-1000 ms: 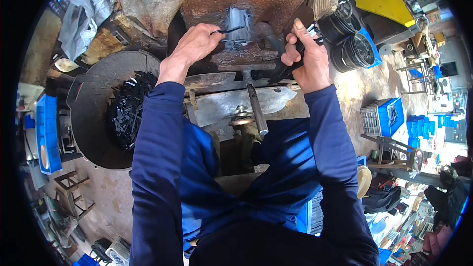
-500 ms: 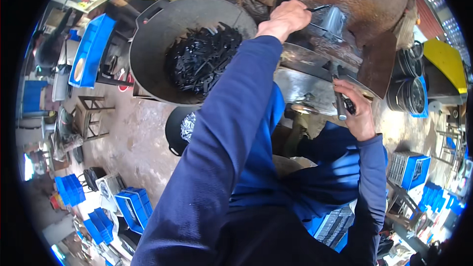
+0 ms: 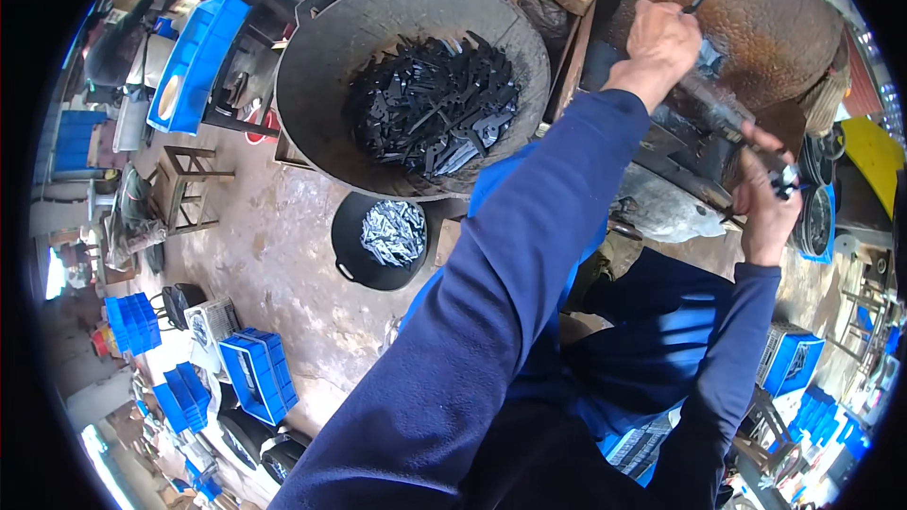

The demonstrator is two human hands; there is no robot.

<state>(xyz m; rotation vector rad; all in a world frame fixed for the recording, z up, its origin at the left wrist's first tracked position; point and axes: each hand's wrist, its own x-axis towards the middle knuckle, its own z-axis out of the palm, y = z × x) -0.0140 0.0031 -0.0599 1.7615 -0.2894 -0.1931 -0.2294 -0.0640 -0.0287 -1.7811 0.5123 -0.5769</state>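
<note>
My left hand point(image 3: 657, 49) is closed at the workbench, and a thin dark strip point(image 3: 697, 2) sticks out beyond its fingers. Just below it is a bluish-grey metal block point(image 3: 709, 55), partly hidden. My right hand point(image 3: 767, 194) is to the right and nearer to me, curled around a grey metal bar-shaped tool point(image 3: 723, 115). Motion smears that tool, and its far end reaches toward my left hand. Small shiny dark pieces point(image 3: 784, 181) show at the right fingers; how they are held is unclear. Left of my arm, a wide dark pan point(image 3: 316, 85) holds a heap of black metal pieces point(image 3: 430, 99).
A black tub point(image 3: 345, 260) of silvery pieces point(image 3: 392, 232) is on the floor below the pan. A brown, worn sheet point(image 3: 746, 5) rises behind the bench. Blue crates point(image 3: 257, 378) and a wooden stool point(image 3: 179, 191) stand at left; another blue crate point(image 3: 792, 359) is at right.
My view has shifted, so the pan and silvery pieces show more fully. Both hands appear farther right; the right hand's tool now slants up toward the left hand and is blurred.
</note>
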